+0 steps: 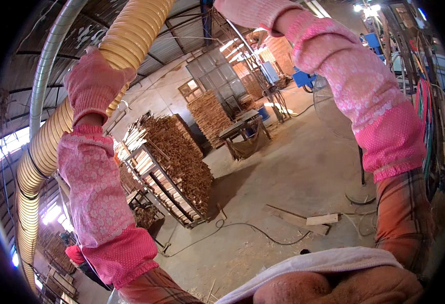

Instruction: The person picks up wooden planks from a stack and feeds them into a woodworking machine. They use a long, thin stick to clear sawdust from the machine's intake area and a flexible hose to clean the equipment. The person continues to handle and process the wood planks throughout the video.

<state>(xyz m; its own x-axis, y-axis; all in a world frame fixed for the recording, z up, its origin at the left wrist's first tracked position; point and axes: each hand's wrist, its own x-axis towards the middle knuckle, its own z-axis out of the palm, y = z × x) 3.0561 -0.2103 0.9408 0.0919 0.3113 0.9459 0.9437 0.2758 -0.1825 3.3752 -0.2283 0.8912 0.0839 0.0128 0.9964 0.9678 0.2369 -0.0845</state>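
Note:
Both my arms are raised, in pink flowered sleeve covers over plaid sleeves. My left hand (pixel 97 80), in a pink knit glove, grips a thick ribbed yellow hose (pixel 136 33) at the upper left. Its fingers are partly hidden against the hose. My right hand (pixel 253 12), gloved alike, reaches up to the top edge, where the picture cuts it off. Its fingers are out of sight, so what it touches does not show. A thinner silvery duct (pixel 50 66) runs beside the yellow hose.
A tall stack of wood strips (pixel 174 162) stands in a metal rack. Behind it are another wood pile (pixel 208 117) and a low work table (pixel 240 126). A standing fan (pixel 329 104) is near my right arm. Loose boards (pixel 322 219) and a cable (pixel 258 230) lie on the floor.

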